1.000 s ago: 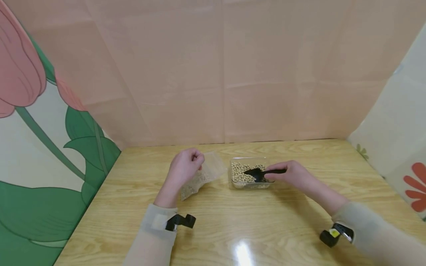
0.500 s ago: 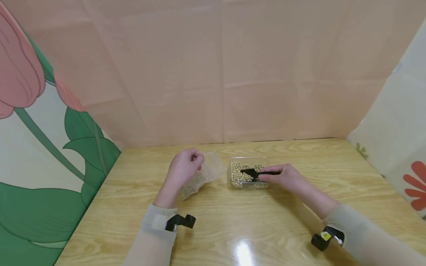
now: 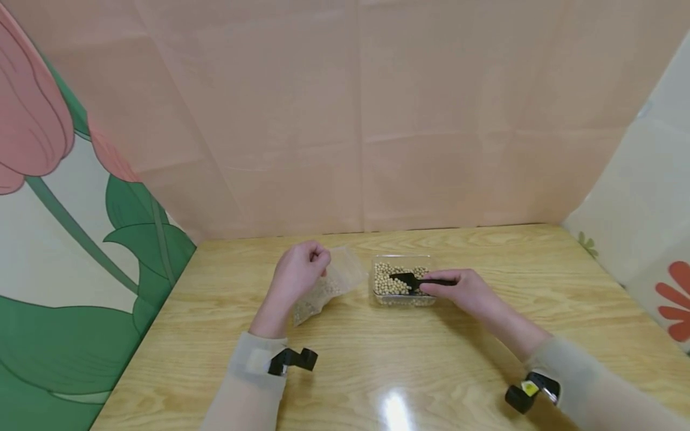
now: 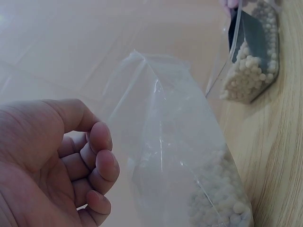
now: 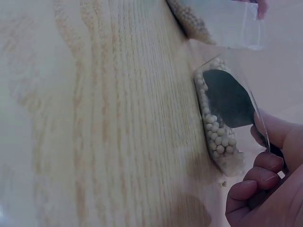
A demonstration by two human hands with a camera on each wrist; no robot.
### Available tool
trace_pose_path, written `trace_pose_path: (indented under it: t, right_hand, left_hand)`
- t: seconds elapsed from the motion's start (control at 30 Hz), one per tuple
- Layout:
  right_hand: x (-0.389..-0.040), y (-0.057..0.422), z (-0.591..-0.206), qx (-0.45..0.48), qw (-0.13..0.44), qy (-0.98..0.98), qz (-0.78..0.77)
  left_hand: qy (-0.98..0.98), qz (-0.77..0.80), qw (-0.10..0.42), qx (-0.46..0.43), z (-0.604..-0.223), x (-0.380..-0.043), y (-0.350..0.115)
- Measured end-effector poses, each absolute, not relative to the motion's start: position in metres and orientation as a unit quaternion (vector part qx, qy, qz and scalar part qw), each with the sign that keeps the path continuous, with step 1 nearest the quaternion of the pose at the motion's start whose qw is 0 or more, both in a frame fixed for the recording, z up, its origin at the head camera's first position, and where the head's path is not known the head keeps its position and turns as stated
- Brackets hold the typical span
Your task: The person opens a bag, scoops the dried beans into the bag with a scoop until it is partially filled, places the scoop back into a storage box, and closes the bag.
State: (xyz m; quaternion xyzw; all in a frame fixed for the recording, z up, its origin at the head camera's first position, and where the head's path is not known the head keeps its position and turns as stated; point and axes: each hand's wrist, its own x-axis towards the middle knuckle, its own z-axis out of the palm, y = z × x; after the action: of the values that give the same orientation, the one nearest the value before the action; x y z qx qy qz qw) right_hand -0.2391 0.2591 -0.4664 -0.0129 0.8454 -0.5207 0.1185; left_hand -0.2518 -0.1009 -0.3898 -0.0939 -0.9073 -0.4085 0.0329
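Observation:
My left hand [image 3: 302, 266] has its fingers curled at the upper edge of a clear plastic bag [image 3: 345, 272], which they appear to pinch; the exact contact is hard to see. Small pale round pieces, like dried beans, fill the bag's lower part [image 4: 218, 189]. To its right stands a clear plastic box [image 3: 401, 256] with more of these round beans [image 3: 387, 280] inside. My right hand [image 3: 466, 288] pinches the handle of a black scoop [image 3: 408, 280]. In the right wrist view the scoop's blade [image 5: 229, 99] lies inside the box among the beans.
Everything stands on a wood-grain table [image 3: 345, 359]. A pink cloth wall [image 3: 350, 120] rises behind it. Printed flower panels [image 3: 151, 257] flank both sides. Each sleeve carries a black camera mount [image 3: 293, 360].
My right hand has shifted left with the scoop, its blade moving further left in the box, then stays almost still. My left hand and the bag hold their place.

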Motion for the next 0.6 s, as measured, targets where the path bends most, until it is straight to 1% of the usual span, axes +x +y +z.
trace_pose_path:
  t: [0.6]
  right_hand:
    - [-0.2320,0.2628,-0.4740,0.017,0.102,0.832,-0.545]
  left_hand:
    - [-0.907,-0.409,0.029,-0.093,-0.3904,-0.2510,-0.1040]
